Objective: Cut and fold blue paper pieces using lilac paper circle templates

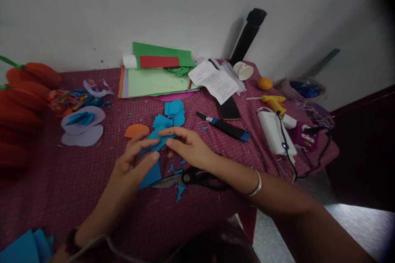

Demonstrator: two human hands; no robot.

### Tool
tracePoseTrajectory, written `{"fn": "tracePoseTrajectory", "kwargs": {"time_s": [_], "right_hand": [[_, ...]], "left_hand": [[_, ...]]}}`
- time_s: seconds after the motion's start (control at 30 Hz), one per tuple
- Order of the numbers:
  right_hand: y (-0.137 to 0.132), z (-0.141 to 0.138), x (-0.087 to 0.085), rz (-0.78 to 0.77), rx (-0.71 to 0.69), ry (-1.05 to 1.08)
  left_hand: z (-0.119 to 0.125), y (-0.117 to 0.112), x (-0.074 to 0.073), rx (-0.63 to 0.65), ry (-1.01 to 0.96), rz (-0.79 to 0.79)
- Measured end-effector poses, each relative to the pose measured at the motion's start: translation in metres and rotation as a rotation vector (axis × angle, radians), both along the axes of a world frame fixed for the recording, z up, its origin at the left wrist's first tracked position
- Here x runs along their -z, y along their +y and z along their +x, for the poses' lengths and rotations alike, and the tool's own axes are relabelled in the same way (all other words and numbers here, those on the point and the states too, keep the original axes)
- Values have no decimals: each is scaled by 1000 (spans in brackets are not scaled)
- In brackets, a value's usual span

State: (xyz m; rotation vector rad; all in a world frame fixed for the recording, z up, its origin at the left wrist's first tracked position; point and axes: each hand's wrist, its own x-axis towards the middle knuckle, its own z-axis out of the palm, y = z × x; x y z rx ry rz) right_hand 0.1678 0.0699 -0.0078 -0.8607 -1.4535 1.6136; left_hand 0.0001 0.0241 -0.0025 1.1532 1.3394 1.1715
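Observation:
Between the fingertips of both hands is a small blue paper piece (158, 144). My left hand (135, 158) pinches its left side, and my right hand (187, 146) grips its right end with thumb and fingers. Just beyond them lie several cut blue pieces with rounded edges (175, 111) and an orange half-round piece (136, 130). A flat blue sheet (151, 176) is partly hidden under my left hand. Black-handled scissors (188, 178) rest below my right wrist, with blue scraps (180, 191) around the blades.
A box cutter (228, 127) with its blade out lies right of my hands. Farther right are a yellow glue gun (274, 102), a white power bank (274, 131) and cables. Coloured sheets (154, 84) lie along the wall; orange paper pumpkins (21, 119) stand left.

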Motion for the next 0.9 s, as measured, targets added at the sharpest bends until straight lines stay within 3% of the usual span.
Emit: {"fn": "tracePoseTrajectory", "kwargs": {"time_s": [0.17, 0.33, 0.47, 0.6, 0.77, 0.9], "right_hand": [[-2, -1, 1, 38, 7, -1], [-1, 0, 1, -29, 1, 51], [2, 4, 2, -141, -134, 174], [4, 6, 4, -127, -160, 208], [4, 5, 3, -127, -67, 178], [3, 3, 4, -161, -136, 236]], "left_hand": [[1, -1, -4, 43, 113, 66], [2, 1, -2, 53, 56, 18], [-1, 1, -5, 72, -64, -45], [-6, 2, -8, 65, -169, -74], [-8, 5, -10, 39, -118, -76], [-9, 6, -8, 44, -23, 3]]}}
